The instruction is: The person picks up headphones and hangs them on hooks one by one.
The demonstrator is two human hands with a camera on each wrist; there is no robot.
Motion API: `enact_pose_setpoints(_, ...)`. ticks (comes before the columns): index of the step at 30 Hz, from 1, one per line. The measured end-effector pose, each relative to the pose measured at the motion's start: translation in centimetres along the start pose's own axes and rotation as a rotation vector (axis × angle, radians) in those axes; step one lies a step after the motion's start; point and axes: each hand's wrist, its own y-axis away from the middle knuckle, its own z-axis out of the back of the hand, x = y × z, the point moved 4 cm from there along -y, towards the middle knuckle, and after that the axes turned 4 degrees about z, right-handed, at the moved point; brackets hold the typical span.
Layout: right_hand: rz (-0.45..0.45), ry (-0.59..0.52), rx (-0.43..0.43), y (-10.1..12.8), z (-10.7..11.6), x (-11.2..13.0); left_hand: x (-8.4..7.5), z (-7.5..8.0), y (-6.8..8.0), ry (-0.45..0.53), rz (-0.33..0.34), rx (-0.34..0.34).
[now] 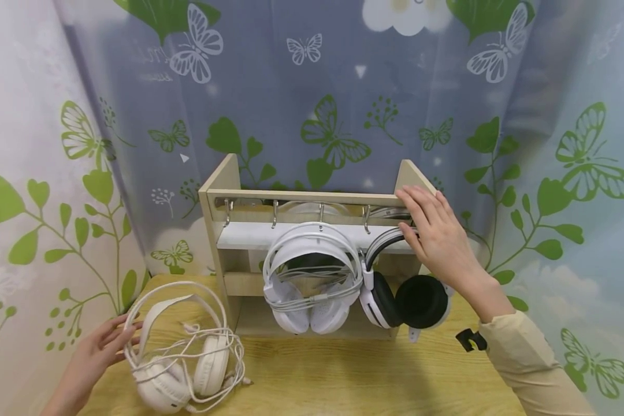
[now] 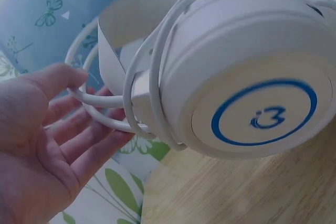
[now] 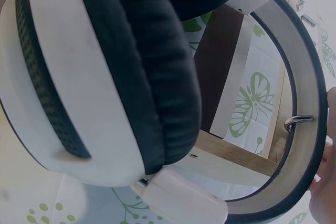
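Note:
At the left, my left hand (image 1: 95, 353) holds the outer band of white headphones (image 1: 211, 365), thumb on one side and fingers on the other. Their loose white cable (image 1: 237, 353) is wound round the cups, and one cup (image 2: 265, 114) bears a blue ring and logo. My right hand (image 1: 442, 240) lies over the right end of a wooden rack's top rail (image 1: 312, 196), fingers extended. Its thumb is right at the headband of black-and-white headphones (image 1: 378, 303). That headband (image 3: 311, 77) hangs over a metal hook (image 3: 299, 121).
Another white pair of headphones (image 1: 312, 234), cable bundled across it, hangs mid-rack. Several metal hooks (image 1: 275, 213) line the rail. A white shelf (image 1: 247, 236) lies behind them. The rack stands on a wood-grain table (image 1: 312, 370) before a patterned curtain (image 1: 270, 69).

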Motion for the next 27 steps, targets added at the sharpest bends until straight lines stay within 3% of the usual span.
enact_pose_setpoints(4, 0.000, -0.003, 0.000, 0.0, 0.0, 0.0, -0.6, -0.6, 0.2, -0.060, -0.018, -0.008)
enact_pose_setpoints(10, -0.003, 0.002, -0.001, 0.1, -0.1, -0.1, -1.3, -1.5, 0.4, -0.185, 0.034, 0.013)
enact_pose_setpoints(19, -0.006, -0.004, 0.003, 0.1, -0.1, 0.0, -2.2, -2.2, 0.6, -0.209, 0.148, 0.028)
enact_pose_setpoints(27, -0.006, -0.004, -0.003, 0.0, 0.0, 0.0, -3.0, -2.8, 0.7, -0.256, 0.162, 0.022)
